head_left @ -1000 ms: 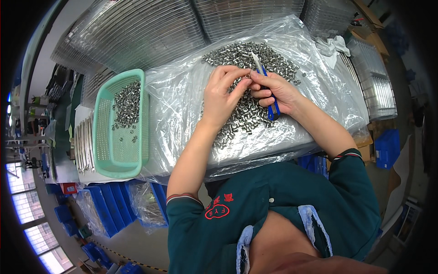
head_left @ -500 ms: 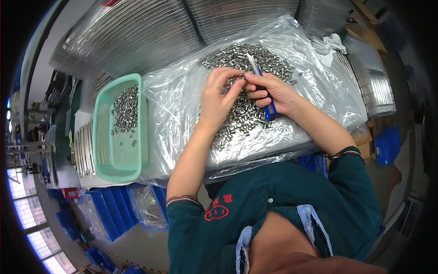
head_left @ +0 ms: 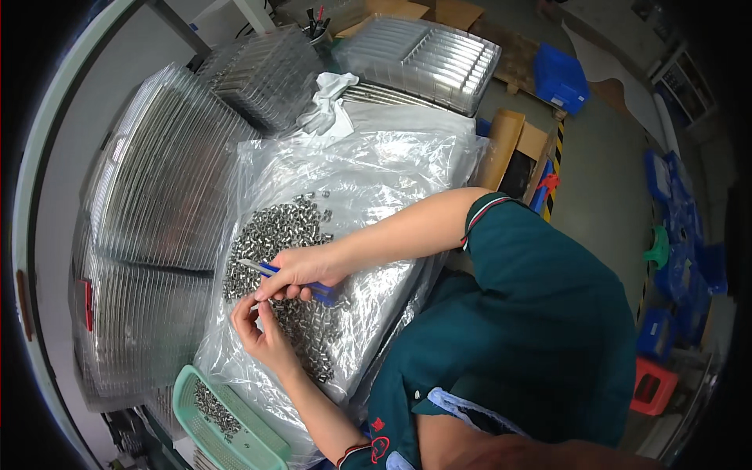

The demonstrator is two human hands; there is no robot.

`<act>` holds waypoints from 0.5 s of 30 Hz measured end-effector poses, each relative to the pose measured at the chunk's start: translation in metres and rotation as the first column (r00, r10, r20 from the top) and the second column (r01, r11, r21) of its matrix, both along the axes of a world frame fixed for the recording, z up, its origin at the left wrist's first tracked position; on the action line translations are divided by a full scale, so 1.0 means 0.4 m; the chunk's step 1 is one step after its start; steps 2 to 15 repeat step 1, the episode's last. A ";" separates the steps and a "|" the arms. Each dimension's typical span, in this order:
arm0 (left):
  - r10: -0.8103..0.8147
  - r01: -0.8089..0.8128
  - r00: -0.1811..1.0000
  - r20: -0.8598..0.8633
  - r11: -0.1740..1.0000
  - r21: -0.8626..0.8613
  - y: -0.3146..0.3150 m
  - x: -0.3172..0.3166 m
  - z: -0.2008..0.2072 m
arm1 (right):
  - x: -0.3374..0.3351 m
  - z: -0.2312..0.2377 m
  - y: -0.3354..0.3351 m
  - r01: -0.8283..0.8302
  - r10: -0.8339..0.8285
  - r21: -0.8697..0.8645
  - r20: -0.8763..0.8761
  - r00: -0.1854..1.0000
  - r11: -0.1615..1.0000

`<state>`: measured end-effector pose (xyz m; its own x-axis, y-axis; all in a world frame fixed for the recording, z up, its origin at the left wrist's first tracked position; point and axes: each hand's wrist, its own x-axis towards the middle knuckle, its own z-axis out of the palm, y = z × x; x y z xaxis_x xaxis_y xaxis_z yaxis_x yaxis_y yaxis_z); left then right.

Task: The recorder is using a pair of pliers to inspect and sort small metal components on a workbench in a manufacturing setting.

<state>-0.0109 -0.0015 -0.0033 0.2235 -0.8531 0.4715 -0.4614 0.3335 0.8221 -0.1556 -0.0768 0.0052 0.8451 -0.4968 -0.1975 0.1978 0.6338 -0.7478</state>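
Observation:
My right hand (head_left: pixel 309 266) is closed around a blue-handled utility knife (head_left: pixel 323 294), whose pale tip points away to the left. My left hand (head_left: pixel 266 335) has its thumb and fingers pinched together, touching the right fingertips. A small metal ring showed in this pinch a moment earlier; now the fingers mostly hide it. Beneath both hands spreads a heap of small shiny metal rings (head_left: pixel 276 227) on clear plastic sheeting (head_left: pixel 392 168). At the lower left stands a light green basket (head_left: pixel 270 446) with more such rings inside.
Stacked clear plastic trays (head_left: pixel 157 172) line the left side, with another stack (head_left: pixel 423 59) at the far end. A white cloth (head_left: pixel 325 106) lies by them. Cardboard (head_left: pixel 501 149), a blue bin (head_left: pixel 560 78) and a red stool (head_left: pixel 652 385) are on the right.
The view has turned to the right, so the table and basket appear swung round to the left. Both hands remain together over the rings, the knife still in the right.

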 end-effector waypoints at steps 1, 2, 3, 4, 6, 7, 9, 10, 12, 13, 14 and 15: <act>-0.002 0.002 1.000 -0.017 1.000 0.009 -0.004 0.008 -0.009 | -0.002 0.005 0.001 0.009 -0.009 -0.010 -0.013 1.000 1.000; -0.002 0.002 1.000 -0.017 1.000 0.009 -0.004 0.008 -0.009 | -0.002 0.005 0.001 0.009 -0.009 -0.010 -0.013 1.000 1.000; -0.002 0.002 1.000 -0.017 1.000 0.009 -0.004 0.008 -0.009 | -0.002 0.005 0.001 0.009 -0.009 -0.010 -0.013 1.000 1.000; -0.002 0.002 1.000 -0.017 1.000 0.009 -0.004 0.008 -0.009 | -0.002 0.005 0.001 0.009 -0.009 -0.010 -0.013 1.000 1.000; -0.002 0.002 1.000 -0.017 1.000 0.009 -0.004 0.008 -0.009 | -0.002 0.005 0.001 0.009 -0.009 -0.010 -0.013 1.000 1.000; -0.002 0.002 1.000 -0.017 1.000 0.009 -0.004 0.008 -0.009 | -0.002 0.005 0.001 0.009 -0.009 -0.010 -0.013 1.000 1.000; -0.002 0.002 1.000 -0.017 1.000 0.009 -0.004 0.008 -0.009 | -0.002 0.005 0.001 0.009 -0.009 -0.010 -0.013 1.000 1.000; -0.002 0.002 1.000 -0.017 1.000 0.009 -0.004 0.008 -0.009 | -0.002 0.005 0.001 0.009 -0.009 -0.010 -0.013 1.000 1.000; -0.002 0.002 1.000 -0.017 1.000 0.009 -0.004 0.008 -0.009 | -0.002 0.005 0.001 0.009 -0.009 -0.010 -0.013 1.000 1.000; -0.002 0.002 1.000 -0.017 1.000 0.009 -0.004 0.008 -0.009 | -0.002 0.005 0.001 0.009 -0.009 -0.010 -0.013 1.000 1.000; -0.002 0.002 1.000 -0.017 1.000 0.009 -0.004 0.008 -0.009 | -0.002 0.005 0.001 0.009 -0.009 -0.010 -0.013 1.000 1.000; -0.002 0.002 1.000 -0.017 1.000 0.009 -0.004 0.008 -0.009 | -0.002 0.005 0.001 0.009 -0.009 -0.010 -0.013 1.000 1.000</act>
